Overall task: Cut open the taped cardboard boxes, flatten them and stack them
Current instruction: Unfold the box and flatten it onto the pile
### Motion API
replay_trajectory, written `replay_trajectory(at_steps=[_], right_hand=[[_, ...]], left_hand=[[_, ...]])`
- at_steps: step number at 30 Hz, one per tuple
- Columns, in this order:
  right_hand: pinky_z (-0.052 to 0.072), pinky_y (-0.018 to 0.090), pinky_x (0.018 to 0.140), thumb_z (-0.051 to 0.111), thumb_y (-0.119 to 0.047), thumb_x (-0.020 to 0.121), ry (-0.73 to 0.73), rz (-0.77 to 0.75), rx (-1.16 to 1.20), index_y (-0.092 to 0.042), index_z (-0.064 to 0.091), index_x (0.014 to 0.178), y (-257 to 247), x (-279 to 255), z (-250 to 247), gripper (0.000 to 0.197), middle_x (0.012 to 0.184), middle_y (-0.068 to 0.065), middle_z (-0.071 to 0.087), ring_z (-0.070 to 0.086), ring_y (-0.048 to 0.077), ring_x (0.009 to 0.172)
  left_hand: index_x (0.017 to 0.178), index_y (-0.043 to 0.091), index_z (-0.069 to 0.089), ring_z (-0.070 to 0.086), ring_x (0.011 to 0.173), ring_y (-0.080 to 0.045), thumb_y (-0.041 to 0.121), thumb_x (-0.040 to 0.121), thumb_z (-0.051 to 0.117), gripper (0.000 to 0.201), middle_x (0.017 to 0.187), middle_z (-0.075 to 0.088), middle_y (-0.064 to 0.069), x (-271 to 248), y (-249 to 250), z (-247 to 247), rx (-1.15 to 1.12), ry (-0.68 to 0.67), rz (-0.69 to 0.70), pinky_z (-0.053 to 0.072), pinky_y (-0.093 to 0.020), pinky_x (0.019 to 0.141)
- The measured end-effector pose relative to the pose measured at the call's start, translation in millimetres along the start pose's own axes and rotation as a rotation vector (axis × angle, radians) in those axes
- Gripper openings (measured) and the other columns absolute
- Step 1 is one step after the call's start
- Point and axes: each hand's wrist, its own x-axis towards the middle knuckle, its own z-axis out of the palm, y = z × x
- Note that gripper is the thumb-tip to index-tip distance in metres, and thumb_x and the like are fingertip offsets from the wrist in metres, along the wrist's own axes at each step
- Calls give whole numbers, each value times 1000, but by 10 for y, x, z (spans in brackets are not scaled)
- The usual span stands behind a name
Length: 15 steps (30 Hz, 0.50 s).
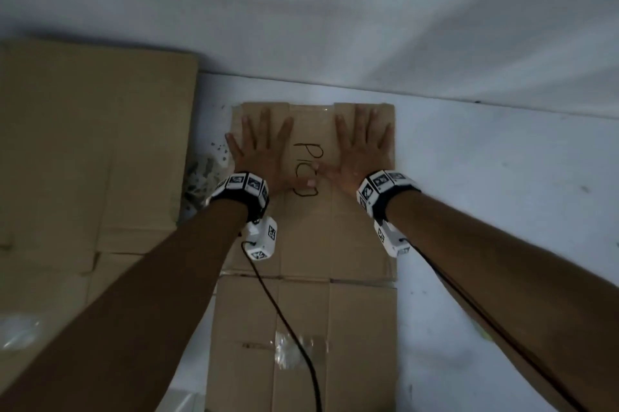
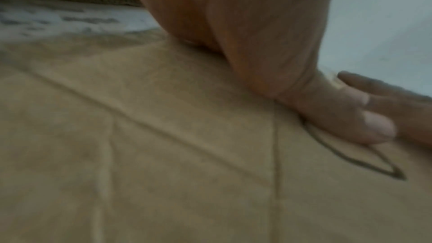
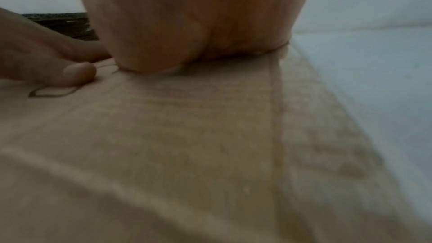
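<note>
A flattened brown cardboard box [image 1: 308, 294] lies on the white floor in the head view, with black handwriting [image 1: 308, 157] near its far end and clear tape [image 1: 294, 348] lower down. My left hand [image 1: 264, 150] presses flat on its far left part, fingers spread and straight. My right hand [image 1: 361, 146] presses flat on the far right part in the same way. The two thumbs nearly meet over the writing. In the left wrist view the palm [image 2: 233, 34] rests on the cardboard [image 2: 163, 154]. The right wrist view has the palm [image 3: 191, 25] down on the cardboard [image 3: 187, 136].
A stack of larger flattened cardboard [image 1: 83, 150] lies to the left on the floor. A white wall [image 1: 335, 9] rises just beyond the box. White floor [image 1: 502, 193] spreads to the right. Black cables [image 1: 284, 321] run from both wrist cameras across the box.
</note>
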Motion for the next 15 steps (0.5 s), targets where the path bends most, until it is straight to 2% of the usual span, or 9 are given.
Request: replay_trajectory(at_steps=[2,4,6,8,10,11,13,14,15], right_hand=[[-8,67,117,23,-91,79,-38,23,-16,-24,-13,159,-22,-39,-90,110,163,16,-26,-23,43,149],[-4,67,118,34,-82,86,-83,26,-21,-23,-7,160,-82,-173,-193,103,164,17,-21,-18,44,150],[-1,66,119,43,-71,92,-130,13,2,-22,0,161,-114,-528,-212,95,165,18,-18,-15,43,151],[1,65,119,39,-72,92,-170,-20,24,-22,1,161,-100,-1098,-56,93,165,17,-19,-13,41,152],[4,66,119,9,-85,84,-241,-71,35,-22,-3,161,-105,-1833,311,100,164,18,-20,-11,43,152],[10,70,117,-4,-88,75,-264,-99,50,-21,0,161,-130,-2229,531,109,165,21,-14,-5,47,151],[29,76,105,6,-83,78,-201,-169,11,-17,15,159,-228,-2902,1007,105,164,28,8,16,55,146],[32,76,103,17,-79,83,-202,-183,7,-17,18,159,-269,-3105,1217,98,163,29,11,20,55,145],[27,76,106,25,-78,86,-200,-192,-15,-20,15,160,-299,-3226,1379,95,164,28,7,14,54,147]], left_hand=[[156,43,-17,-21,151,-42,100,52,54,138,166,-27,-5,-80,98,-75,-7,-35,-38,-8,-72,116],[159,36,1,-4,154,-41,88,64,62,124,169,-9,-10,-332,212,-93,-58,26,-71,3,-68,119],[160,30,13,4,154,-39,75,79,63,105,169,1,-11,-836,250,11,-122,66,-19,9,-60,123],[160,28,17,4,154,-37,70,86,58,95,169,1,-11,-1476,155,249,-158,84,56,10,-56,124],[160,32,9,-2,155,-37,75,84,55,99,169,-6,-8,-2193,8,550,-176,43,69,4,-58,124],[159,36,-3,-7,155,-37,80,81,54,106,169,-14,-6,-2525,-65,721,-178,-2,47,-2,-60,123],[150,43,-32,-21,152,-40,92,72,49,123,164,-32,-7,-3071,-173,1120,-127,-99,11,-8,-65,118],[148,44,-36,-28,149,-43,97,67,46,127,160,-39,-8,-3251,-223,1313,-88,-140,6,-8,-70,117],[149,43,-34,-31,146,-45,101,62,41,129,158,-42,-9,-3364,-267,1479,-55,-167,6,-7,-74,115]])
